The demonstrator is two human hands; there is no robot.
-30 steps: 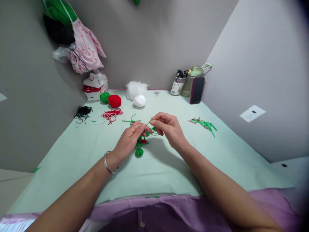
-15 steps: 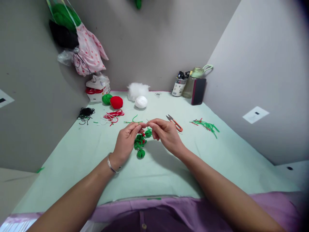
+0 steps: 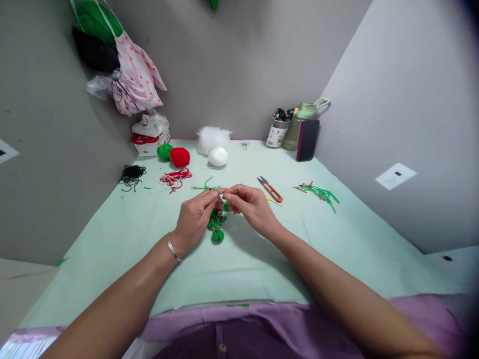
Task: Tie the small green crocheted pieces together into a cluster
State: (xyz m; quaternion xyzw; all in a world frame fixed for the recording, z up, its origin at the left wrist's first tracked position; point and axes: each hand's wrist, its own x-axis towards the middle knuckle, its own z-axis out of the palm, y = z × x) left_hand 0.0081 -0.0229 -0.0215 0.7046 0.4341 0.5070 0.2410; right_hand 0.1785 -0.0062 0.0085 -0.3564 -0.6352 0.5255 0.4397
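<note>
My left hand (image 3: 193,219), with a silver bracelet on the wrist, is closed in a pinch on a green crocheted piece (image 3: 214,219) with red bits. A round green ball (image 3: 217,236) hangs at its lower end, close to the table. My right hand (image 3: 253,207) meets the left fingertips, its thumb and forefinger pinched together. What lies between them is too small to make out. Behind my right hand another green ball (image 3: 226,206) shows in part. Just beyond the left fingers lie green yarn strands (image 3: 207,185).
Orange-handled thread snips (image 3: 270,189) and a yellow-ended tool (image 3: 274,200) lie right of my hands. Cut green strands (image 3: 322,193) lie farther right. Red yarn (image 3: 180,157), white yarn (image 3: 218,157), stuffing (image 3: 212,139) and black yarn (image 3: 132,175) lie behind. A phone (image 3: 308,140) leans against a bottle (image 3: 291,133).
My right hand has moved slightly left and closer to my left fingertips. The thin tip that showed above the right fingers is out of sight. The view has shifted a little.
</note>
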